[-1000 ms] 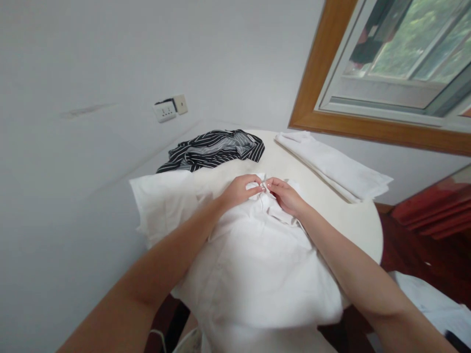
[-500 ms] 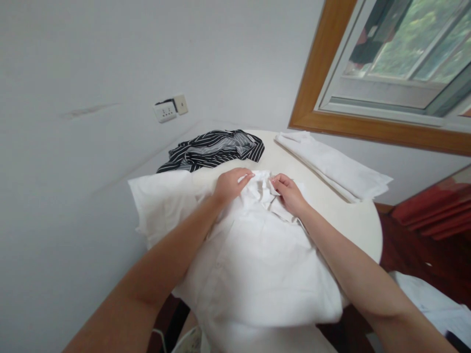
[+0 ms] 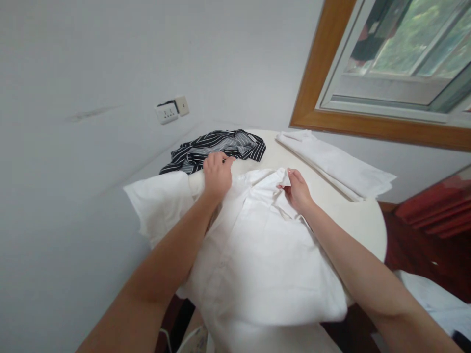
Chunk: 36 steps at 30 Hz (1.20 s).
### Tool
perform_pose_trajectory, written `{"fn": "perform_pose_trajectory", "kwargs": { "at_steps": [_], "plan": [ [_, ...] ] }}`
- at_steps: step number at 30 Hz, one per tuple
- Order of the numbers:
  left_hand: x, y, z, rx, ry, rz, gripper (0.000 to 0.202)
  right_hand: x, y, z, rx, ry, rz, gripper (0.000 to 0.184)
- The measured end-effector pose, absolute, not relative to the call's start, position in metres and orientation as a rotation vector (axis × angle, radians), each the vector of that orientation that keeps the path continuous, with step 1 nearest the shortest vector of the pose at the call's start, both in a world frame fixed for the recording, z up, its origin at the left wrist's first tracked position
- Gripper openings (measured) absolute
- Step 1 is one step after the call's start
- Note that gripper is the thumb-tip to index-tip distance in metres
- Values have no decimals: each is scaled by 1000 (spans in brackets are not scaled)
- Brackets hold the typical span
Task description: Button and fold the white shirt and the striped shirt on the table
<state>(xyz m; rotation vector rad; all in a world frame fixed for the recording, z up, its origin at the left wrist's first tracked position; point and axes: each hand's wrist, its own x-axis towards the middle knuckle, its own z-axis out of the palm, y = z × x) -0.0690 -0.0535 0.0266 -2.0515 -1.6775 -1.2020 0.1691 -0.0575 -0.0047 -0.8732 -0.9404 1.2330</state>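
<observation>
- White shirt spread flat on round cream table, lower part hanging over near edge twd the person.
- One sleeve of it sticks out to the left, past table edge, near the wall.
- Left hand at far-left top of shirt, shoulder/collar area. Palm down, fingers curled and pressed onto the cloth; fingertips reach to just beside the striped garment. Pinching cloth or only pressing: can't tell.
- Right hand on collar area, right of centre. Thumb + forefinger closed narrow on a small raised flap of white cloth, other fingers tucked under.
- Hands well apart, collar stretched betw them.
- Both forearms bare, come in from bottom of frame, lying over the shirt body.
- Striped garment: black w/ thin white stripes, crumpled, far side of table next to wall.
- Folded white cloth at far-right of table under the window, apart from shirt, long edge running diagonally.
- Wall socket on grey wall above the striped garment, small switch plate touching its right side.
- Window w/ wood frame top right, green foliage outside.
- Dark red floor/furniture at right, below table edge; details too blurred to tell.
</observation>
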Motion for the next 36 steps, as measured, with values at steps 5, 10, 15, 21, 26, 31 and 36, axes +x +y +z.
{"fn": "perform_pose_trajectory", "kwargs": {
  "at_steps": [5,10,15,21,26,31,36],
  "plan": [
    [-44,-73,36,-2650,-1296,-1234,21,171,-54,-6,-844,-927,1247,39],
    [-48,-70,24,-3286,-1391,-1048,33,172,-55,-5,-835,-891,1283,37],
    [-66,-57,20,-3546,-1505,-852,35,176,-55,-3,-816,-812,1317,36],
    [-73,-51,15,-3547,-1438,-942,39,181,-54,-4,-827,-789,1353,31],
    [-71,-48,12,-3378,-1450,-1049,37,181,-54,-2,-820,-766,1368,30],
    [-67,-51,10,-3212,-1425,-1068,33,181,-55,-2,-795,-770,1406,31],
    [-65,-54,7,-3102,-1443,-1061,30,182,-55,-3,-781,-782,1410,29]
  ]
}}
